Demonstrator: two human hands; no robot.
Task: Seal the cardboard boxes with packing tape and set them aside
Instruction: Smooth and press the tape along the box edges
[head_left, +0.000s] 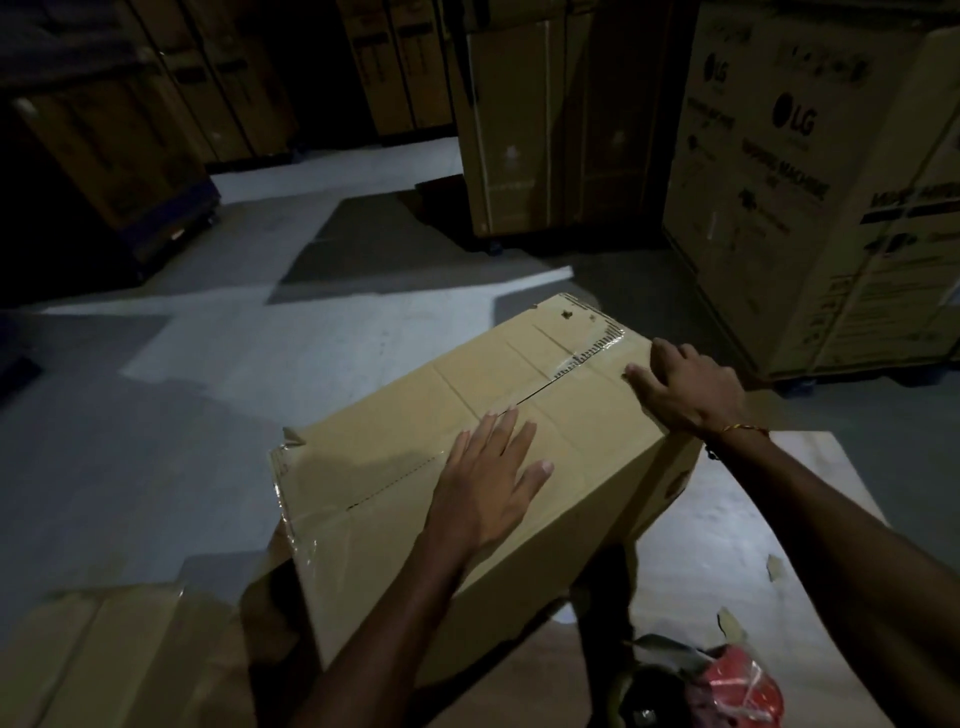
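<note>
Centre frame, left hand (485, 488) flat on the box (415, 493), right hand (685, 389) hooked over its edge — press the tape (587, 358) firmly along the seam.

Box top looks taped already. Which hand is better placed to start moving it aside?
Right, probably. The right hand already curls over the far right edge of the cardboard box, giving it a hold to pull. The left hand only lies flat on the taped seam.
</note>
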